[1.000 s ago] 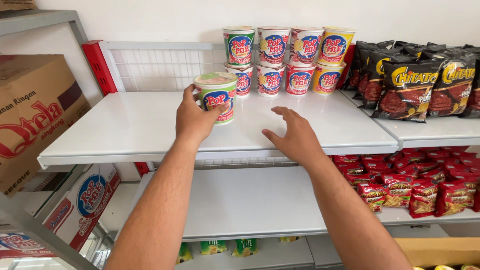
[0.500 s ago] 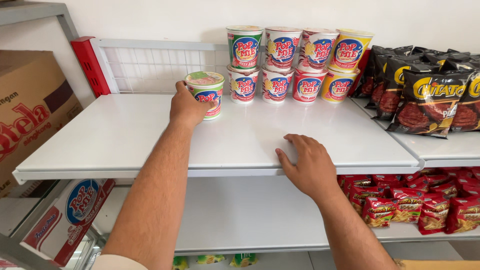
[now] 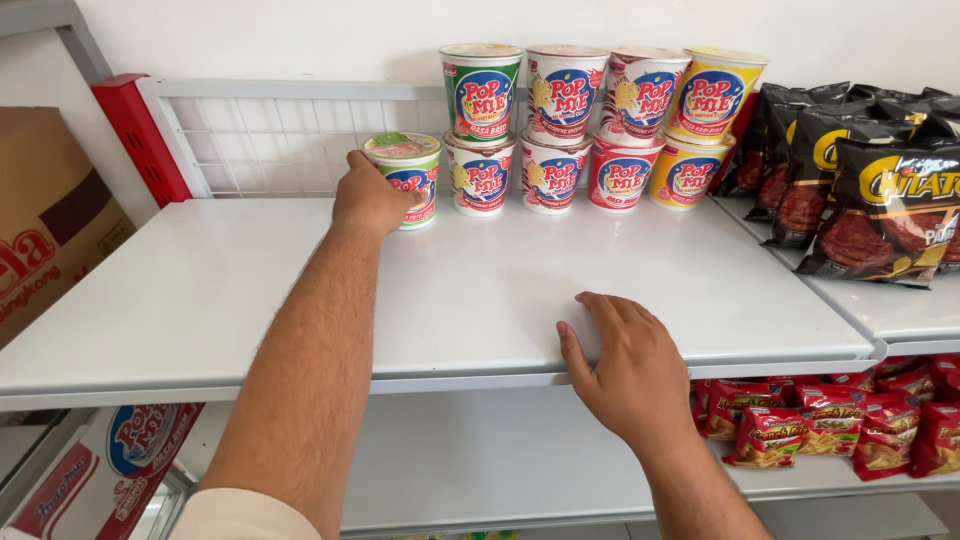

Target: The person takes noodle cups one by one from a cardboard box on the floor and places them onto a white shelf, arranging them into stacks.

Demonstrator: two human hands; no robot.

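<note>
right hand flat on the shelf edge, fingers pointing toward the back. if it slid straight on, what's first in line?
Likely the lower red-labelled noodle cup in the stacked row; the white shelf between it and the right hand looks bare. Depth makes the exact cup uncertain.

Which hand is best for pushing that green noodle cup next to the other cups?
Probably the left hand: it is wrapped around the green noodle cup, just beside the stacked cups. The right hand lies flat on the shelf's front edge, far from it.
</note>
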